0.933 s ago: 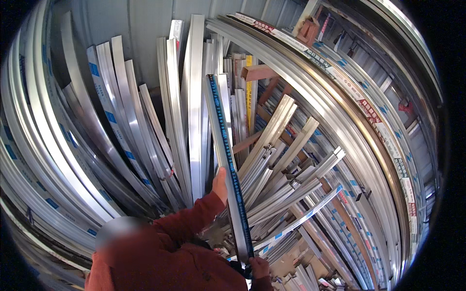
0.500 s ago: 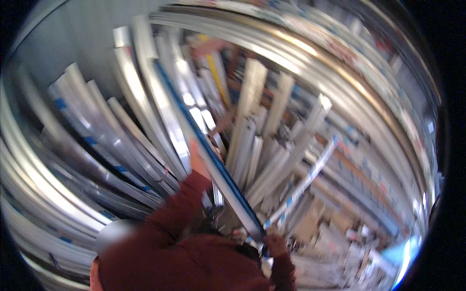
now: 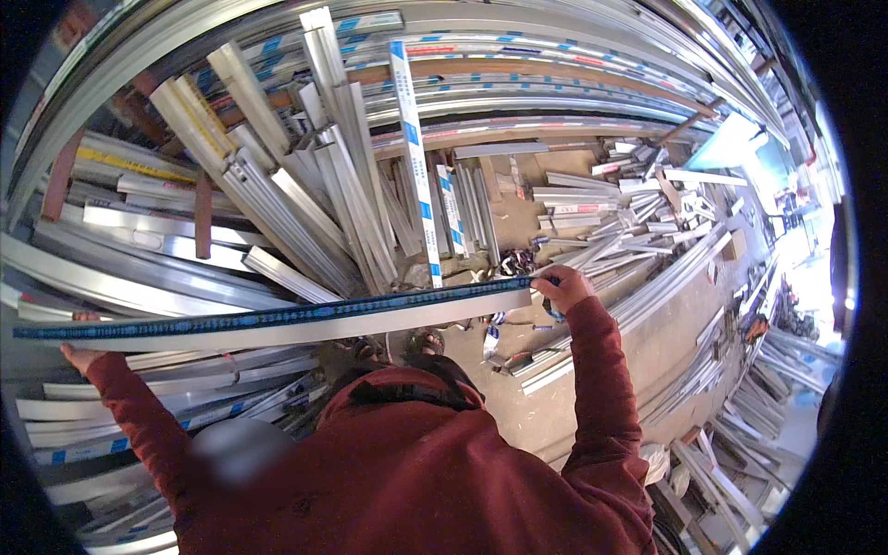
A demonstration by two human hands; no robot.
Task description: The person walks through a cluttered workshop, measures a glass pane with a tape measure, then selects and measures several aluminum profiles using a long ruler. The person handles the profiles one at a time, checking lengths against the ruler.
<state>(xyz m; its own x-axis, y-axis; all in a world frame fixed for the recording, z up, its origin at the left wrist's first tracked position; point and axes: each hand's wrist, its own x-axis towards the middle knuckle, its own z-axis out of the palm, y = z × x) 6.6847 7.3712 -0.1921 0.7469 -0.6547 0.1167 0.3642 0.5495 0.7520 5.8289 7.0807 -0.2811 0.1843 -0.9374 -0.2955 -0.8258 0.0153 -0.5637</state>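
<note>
A long metal profile [image 3: 305, 325] lies crosswise in front of my body, roughly level. One narrow face is covered in dark blue printed film and the wider face is plain white or silver. My left hand [image 3: 81, 355] is closed round it toward its left end, fingertips showing above the upper edge and the thumb below. At the right end, my right hand [image 3: 566, 289] grips the profile's tip with curled fingers. Behind it stand bundles of upright silver profiles [image 3: 347, 185] and a profile with blue-and-white film [image 3: 416, 153].
More long profiles lie in racks [image 3: 573, 83] along the far side. Scattered offcuts [image 3: 638, 217] cover the floor [image 3: 629, 342] at right, with another heap [image 3: 731, 481] at lower right. Stacked profiles [image 3: 166, 393] are below my left forearm. My feet [image 3: 425, 342] show beneath the profile.
My view has turned to the right. The profile has swung from a steep slant to nearly level, my hands now far apart, the left one farther out to the left.
</note>
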